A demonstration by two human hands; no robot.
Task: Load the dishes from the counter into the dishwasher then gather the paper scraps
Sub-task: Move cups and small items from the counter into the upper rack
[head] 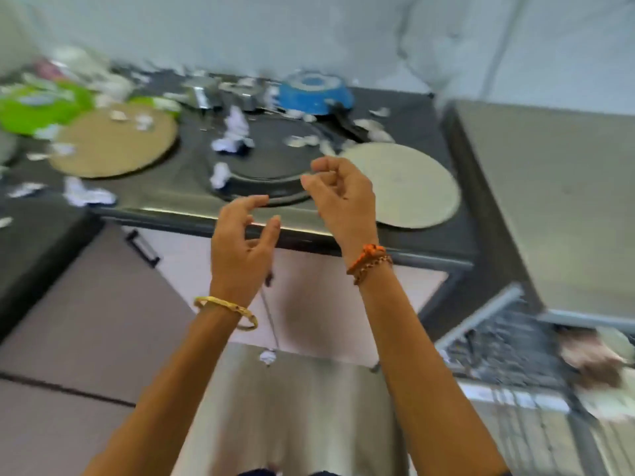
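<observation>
Nearest me, the left hand (pixel 240 242) and right hand (pixel 343 197) hover at the counter (pixel 165 187) edge, fingers loosely curled, holding nothing. At four o'clock sits the dishwasher rack (pixel 508 348). Beyond, a black plate (pixel 264 166), grey plate (pixel 409 183) at two o'clock, tan plate (pixel 113 146) at ten, paper scraps (pixel 233 135), and a blue bowl (pixel 314 94) farthest.
</observation>
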